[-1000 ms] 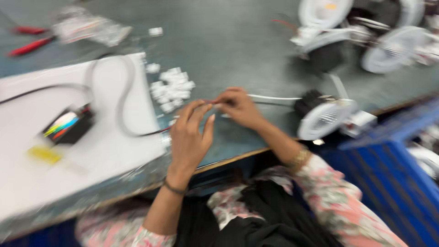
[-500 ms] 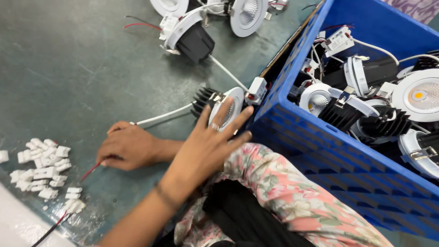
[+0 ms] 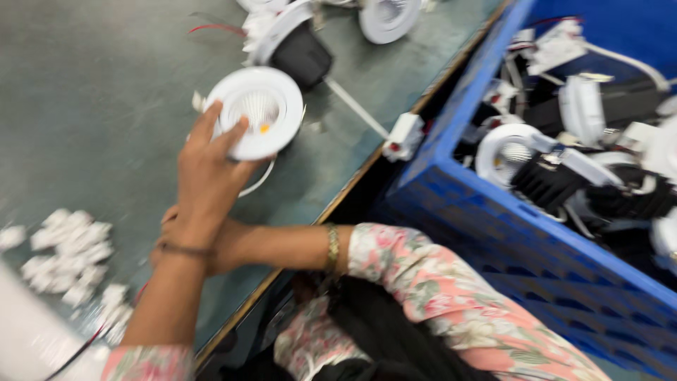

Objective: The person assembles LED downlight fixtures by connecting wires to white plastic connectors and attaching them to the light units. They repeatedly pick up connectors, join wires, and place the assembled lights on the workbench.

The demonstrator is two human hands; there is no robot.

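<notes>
My left hand (image 3: 204, 176) reaches across the green table (image 3: 106, 106) and grips a round white downlight (image 3: 257, 116) by its near rim, the lamp's face tilted up towards me. My right hand (image 3: 222, 247) lies on the table under my left wrist and is mostly hidden. I cannot see what it holds. A gold bangle (image 3: 332, 248) and a floral sleeve sit on that arm. A white cable (image 3: 356, 109) runs from the lamps to a small white connector block (image 3: 403, 136) at the table edge.
A pile of small white terminal blocks (image 3: 70, 254) lies at the left, with a red wire (image 3: 88, 342) below it. More downlights (image 3: 289, 42) sit at the far side. A blue plastic crate (image 3: 493, 212) full of lamps stands to the right of the table.
My left hand has lifted the downlight from the table edge and carried it further onto the table. My right hand has stayed low near the terminal blocks.
</notes>
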